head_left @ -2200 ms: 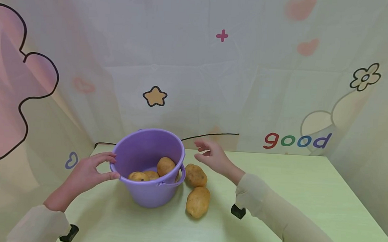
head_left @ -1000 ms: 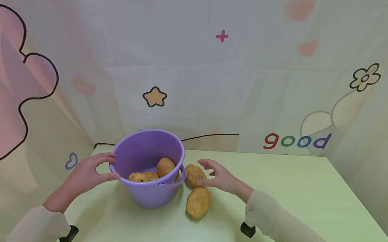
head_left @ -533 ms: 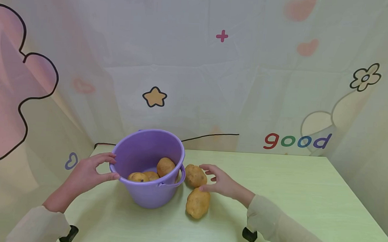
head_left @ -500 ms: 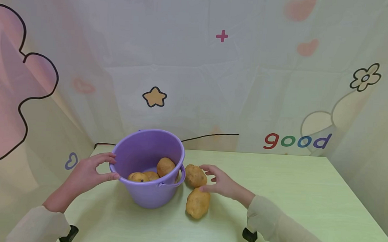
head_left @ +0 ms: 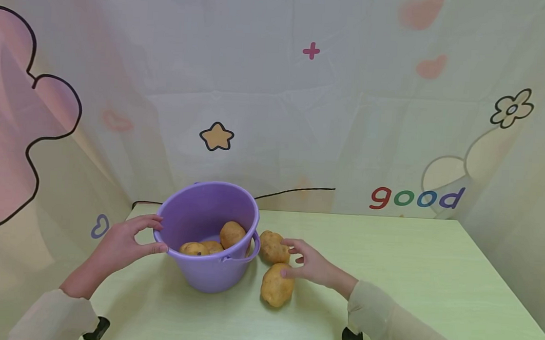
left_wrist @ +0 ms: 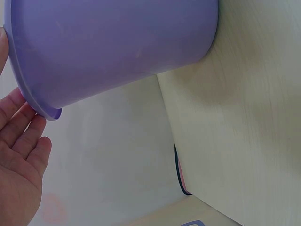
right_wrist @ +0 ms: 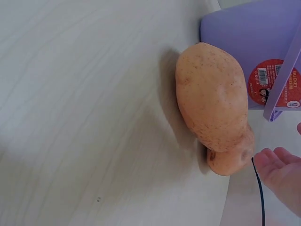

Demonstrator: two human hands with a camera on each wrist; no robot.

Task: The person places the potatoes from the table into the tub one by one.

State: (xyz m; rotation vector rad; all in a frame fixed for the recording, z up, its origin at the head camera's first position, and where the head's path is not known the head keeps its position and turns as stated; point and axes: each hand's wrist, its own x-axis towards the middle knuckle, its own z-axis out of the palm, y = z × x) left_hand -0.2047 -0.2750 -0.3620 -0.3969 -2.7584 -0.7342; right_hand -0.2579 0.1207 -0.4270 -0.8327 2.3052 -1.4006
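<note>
A purple bucket (head_left: 211, 272) stands on the table with three potatoes showing inside, one brown potato (head_left: 232, 234) lying highest. My left hand (head_left: 123, 242) holds its left rim, thumb towards the front and fingers further back; the left wrist view shows fingertips (left_wrist: 35, 125) against the rim. Two potatoes lie right of the bucket: a rear potato (head_left: 274, 248) and a front potato (head_left: 277, 287), close together. My right hand (head_left: 314, 264) is just right of both, fingers loosely bent and holding nothing. Its thumb overlaps the front potato in the head view; contact is unclear.
The bucket's handle (head_left: 249, 253) hangs down on its right side, near the rear potato. A red label (right_wrist: 268, 80) is on the bucket's wall. Behind the pale green table (head_left: 410, 280) hangs a printed curtain (head_left: 275, 113).
My right hand has come down from beside the bucket's rim to the two potatoes, moving lately a little towards the front. The left hand and the bucket have stayed in place.
</note>
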